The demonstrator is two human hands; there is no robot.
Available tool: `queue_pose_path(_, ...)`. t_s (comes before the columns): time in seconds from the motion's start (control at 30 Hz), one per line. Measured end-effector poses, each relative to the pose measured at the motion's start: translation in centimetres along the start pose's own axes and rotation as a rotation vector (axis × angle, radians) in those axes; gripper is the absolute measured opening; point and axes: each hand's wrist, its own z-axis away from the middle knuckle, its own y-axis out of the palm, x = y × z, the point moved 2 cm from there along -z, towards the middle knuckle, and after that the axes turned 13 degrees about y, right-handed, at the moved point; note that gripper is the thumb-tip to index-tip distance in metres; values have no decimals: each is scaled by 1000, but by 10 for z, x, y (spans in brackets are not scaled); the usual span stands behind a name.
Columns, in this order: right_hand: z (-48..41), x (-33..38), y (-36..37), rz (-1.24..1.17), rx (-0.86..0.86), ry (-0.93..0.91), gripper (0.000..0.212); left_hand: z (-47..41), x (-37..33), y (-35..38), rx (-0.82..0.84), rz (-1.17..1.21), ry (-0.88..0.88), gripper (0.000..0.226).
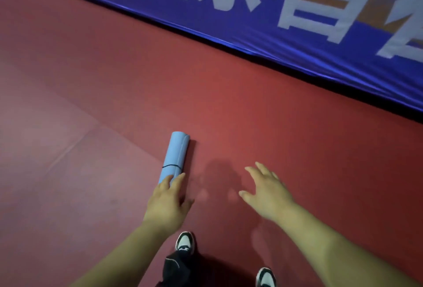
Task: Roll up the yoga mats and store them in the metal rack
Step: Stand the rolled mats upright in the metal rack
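The rolled mat [175, 157] lies on the floor [91, 80], running lengthwise away from the person; a band [171, 166] circles it toward its near end; the left hand [168, 204] rests over that end; the right hand [265, 193] hovers to the mat's right, apart from it; the banner [297, 35] borders the floor's far edge; the left shoe [185, 242] and right shoe [266, 277] stand nearest.

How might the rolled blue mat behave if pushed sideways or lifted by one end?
The rolled blue mat is a cylinder lying on flat red floor, so a sideways push would probably roll it. Its black band should likely keep it rolled. Lifted by the end under the left hand, it may sag.
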Motion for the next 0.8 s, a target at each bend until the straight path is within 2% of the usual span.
queue_pose_path(0.17,-57,78,59,52,74,42,78,-31,103,5,106,-5,-88,78)
queue_pose_path(0.3,-116,115,132,99,129,61,79,-61,187,43,158,-46,-142,79)
queue_pose_path(0.4,-178,125,207,139,165,56,78,-94,250,110,188,-82,-182,79)
queue_pose_path(0.57,-290,117,378,211,211,64,81,-156,358,280,262,-103,-306,92)
queue_pose_path(0.7,-344,98,488,223,240,73,81,-195,430,383,217,-36,-499,111)
queue_pose_path(0.8,-365,83,540,239,283,60,80,-204,464,424,146,43,-566,123)
